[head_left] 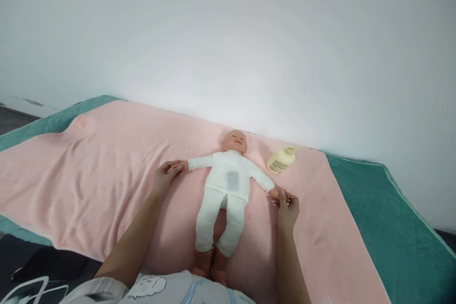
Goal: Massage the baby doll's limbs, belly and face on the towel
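Note:
A baby doll (218, 175) in a white top and white trousers lies face up, its head away from me and its bare feet close to my body. Both its arms are stretched out sideways. On the left, my left hand (165, 175) pinches the doll's hand between thumb and fingers. My right hand (289, 206) is closed in the same way on the doll's other hand. A pale yellow bottle (281, 160) lies tilted beside the doll's head, just above the arm on the right, touched by neither hand.
Under the doll spreads a wrinkled pink blanket (117, 161), over a green cover (370, 213) that shows at both sides. A white wall (228, 47) rises directly behind. At the lower left are a dark surface (50, 266) and a white looped cord or frame (32, 289).

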### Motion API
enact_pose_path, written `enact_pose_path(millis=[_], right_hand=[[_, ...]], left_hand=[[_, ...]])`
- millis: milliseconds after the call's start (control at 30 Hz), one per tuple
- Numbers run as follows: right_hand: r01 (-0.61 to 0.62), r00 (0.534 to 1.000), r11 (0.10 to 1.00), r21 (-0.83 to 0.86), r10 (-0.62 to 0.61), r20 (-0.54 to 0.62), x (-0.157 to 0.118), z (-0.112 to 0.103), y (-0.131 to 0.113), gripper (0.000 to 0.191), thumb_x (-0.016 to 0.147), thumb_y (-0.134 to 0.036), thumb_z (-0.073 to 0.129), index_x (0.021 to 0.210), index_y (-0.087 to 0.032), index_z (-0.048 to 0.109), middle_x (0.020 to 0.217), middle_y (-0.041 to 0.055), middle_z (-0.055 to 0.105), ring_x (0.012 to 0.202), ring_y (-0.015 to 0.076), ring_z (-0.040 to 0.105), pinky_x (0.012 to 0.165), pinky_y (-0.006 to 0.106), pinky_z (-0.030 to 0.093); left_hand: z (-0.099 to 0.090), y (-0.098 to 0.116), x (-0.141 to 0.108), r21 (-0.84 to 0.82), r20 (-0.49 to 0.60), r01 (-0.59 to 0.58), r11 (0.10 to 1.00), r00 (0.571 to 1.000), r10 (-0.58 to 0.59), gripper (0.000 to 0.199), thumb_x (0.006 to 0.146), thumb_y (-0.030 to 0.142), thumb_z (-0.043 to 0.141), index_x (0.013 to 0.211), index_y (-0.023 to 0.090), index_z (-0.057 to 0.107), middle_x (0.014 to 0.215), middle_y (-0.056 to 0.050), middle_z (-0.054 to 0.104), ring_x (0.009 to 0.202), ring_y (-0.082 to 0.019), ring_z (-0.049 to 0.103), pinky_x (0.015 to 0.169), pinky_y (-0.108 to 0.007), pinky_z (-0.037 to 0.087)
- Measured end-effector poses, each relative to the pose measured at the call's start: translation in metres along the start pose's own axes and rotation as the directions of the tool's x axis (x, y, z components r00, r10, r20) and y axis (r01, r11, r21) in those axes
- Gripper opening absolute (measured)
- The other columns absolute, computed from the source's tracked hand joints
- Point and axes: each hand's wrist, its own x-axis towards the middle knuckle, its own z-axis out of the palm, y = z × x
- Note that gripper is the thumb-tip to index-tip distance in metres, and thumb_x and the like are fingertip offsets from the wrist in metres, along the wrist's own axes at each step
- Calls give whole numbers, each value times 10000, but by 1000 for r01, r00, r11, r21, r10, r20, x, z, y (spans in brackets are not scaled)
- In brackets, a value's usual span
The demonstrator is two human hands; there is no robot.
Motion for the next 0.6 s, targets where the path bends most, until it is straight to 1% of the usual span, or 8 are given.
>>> enact_pose_path(millis=[167, 267, 400, 500, 600], right_hand=[[30, 1000, 999, -14, -30, 8, -1, 0, -2, 528, 720, -665, 652, 895, -182, 529, 696, -19, 606, 495, 139, 593, 472, 272, 488], [39, 999, 999, -22, -39, 2, 0, 0, -2, 532, 736, -677, 628, 899, -179, 535, 709, -10, 616, 511, 140, 600, 490, 275, 494], [45, 999, 999, 0, -45, -3, 0, 0, 1, 549, 751, -668, 610, 971, -167, 568, 833, 25, 644, 562, 128, 602, 551, 285, 518], [46, 999, 999, 16, -46, -17, 1, -1, 4, 547, 752, -639, 624, 1018, -162, 590, 934, 48, 643, 614, 127, 608, 594, 293, 533], [48, 999, 999, 23, -47, -18, 2, -1, 5, 546, 743, -614, 647, 1045, -161, 597, 970, 57, 639, 666, 138, 616, 624, 297, 542]], left_hand=[[1, 4, -2, -2, 4, 0, 1000, 1000, 0, 547, 668, 532, 757, 1041, 137, 691, 1045, -121, 707, 882, -252, 677, 793, -384, 569], [1, 5, -2, 11, 9, -1, 1000, 1000, 1, 581, 681, 567, 732, 1069, 139, 681, 1048, -125, 706, 895, -256, 678, 799, -378, 565], [-1, 5, -1, 40, 14, 12, 999, 1000, -13, 633, 704, 592, 702, 1149, 145, 648, 1097, -138, 694, 940, -264, 678, 854, -395, 551], [-3, 2, 1, 35, 26, 11, 999, 1000, -12, 643, 689, 545, 738, 1194, 163, 627, 1143, -135, 682, 1029, -272, 656, 908, -402, 528], [-4, 0, 2, 49, 24, 3, 999, 1000, -4, 655, 666, 490, 775, 1222, 181, 615, 1152, -127, 682, 1040, -272, 656, 924, -404, 518]])
